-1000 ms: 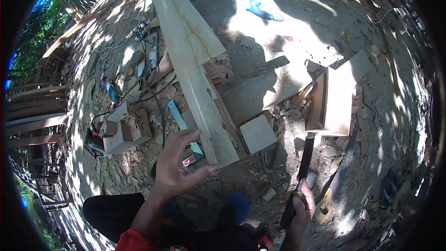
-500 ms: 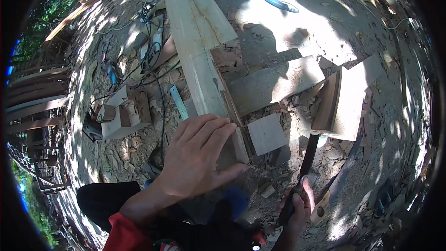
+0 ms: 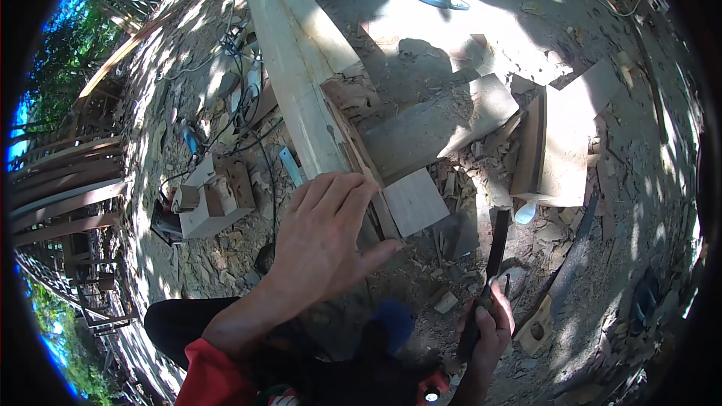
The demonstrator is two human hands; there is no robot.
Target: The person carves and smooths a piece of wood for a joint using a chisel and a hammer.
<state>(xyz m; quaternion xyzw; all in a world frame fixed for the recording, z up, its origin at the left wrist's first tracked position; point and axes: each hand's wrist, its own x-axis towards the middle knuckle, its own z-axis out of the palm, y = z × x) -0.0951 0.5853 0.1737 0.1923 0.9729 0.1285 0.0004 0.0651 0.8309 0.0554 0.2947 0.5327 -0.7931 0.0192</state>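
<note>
My left hand [image 3: 323, 237] lies over the near end of a long, pale wooden beam [image 3: 304, 105], fingers stretched across it and thumb spread apart. The beam runs away from me toward the upper left and has a rough, split edge on its right side. In my right hand [image 3: 490, 323] is the dark handle of a long knife [image 3: 498, 244], fingers wrapped round it. Its dark, straight blade points away from me, apart from the beam. Beside the beam's near end is a square piece of wood [image 3: 415, 203].
A handsaw [image 3: 577, 252] with a pale handle lies right of the knife. Beyond are a wide board [image 3: 436, 124] and a wooden block [image 3: 564, 150]. To the left are a notched block [image 3: 226, 195], a metal ruler [image 3: 291, 167] and tangled cables [image 3: 242, 98]. Wood chips cover the ground.
The view has shifted slightly, so the beam and boards sit a little further left. My left hand stays on the beam; my right hand keeps hold of the knife.
</note>
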